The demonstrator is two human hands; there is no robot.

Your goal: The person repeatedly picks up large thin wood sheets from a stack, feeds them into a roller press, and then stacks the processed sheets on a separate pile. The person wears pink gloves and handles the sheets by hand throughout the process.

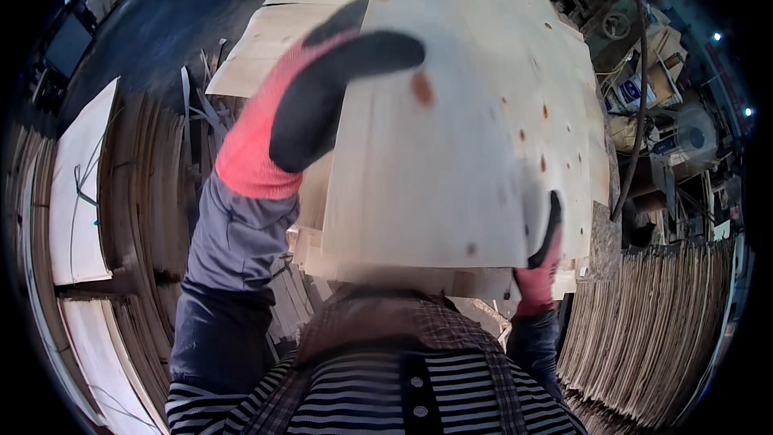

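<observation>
A pale wood veneer sheet with brown knots is lifted in front of me, smeared by motion. My left hand, in a red glove with a black palm, is closed on its left edge. The thumb lies over the sheet's face and the other fingers go behind it. At the lower right edge is my right hand, in a matching glove. Its thumb points up beside the sheet, while its other fingers are mostly hidden behind the edge, where it seems to hold the sheet. Beneath lies a broad layer of knotty veneer.
More veneer sheets lie at the far left. Upright veneer stacks stand to my left, and another dense stack is at the near right. Machinery with a handwheel and a hanging cable border the right side.
</observation>
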